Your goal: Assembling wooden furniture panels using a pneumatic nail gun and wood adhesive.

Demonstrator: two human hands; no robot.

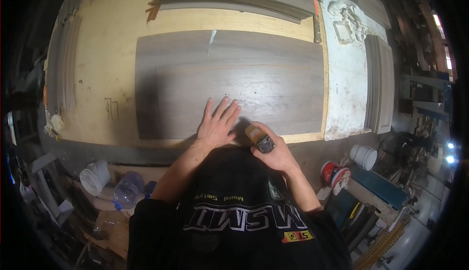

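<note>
On the workbench in front of me lies a large grey-brown wood-grain panel (195, 55), with a smaller rectangle outlined on its surface. A few small dark spots mark it, and a pale streak shows near its far edge. My left hand (216, 126) rests on the panel's near part with its fingers stretched and spread. Close to the panel's near edge, my right hand (276, 152) is closed round a yellow object with a dark end (256, 135). That object is short and hand-sized; its exact kind is unclear, and my palm hides part of it.
More grey panels (234, 1) lie stacked along the far side. A hammer (316, 23) rests beside them. To the right are crumpled cloths (348, 21) and upright panels (380, 84); long strips (63, 69) line the left. Buckets (95, 177) and a plastic water bottle (128, 189) stand below the bench.
</note>
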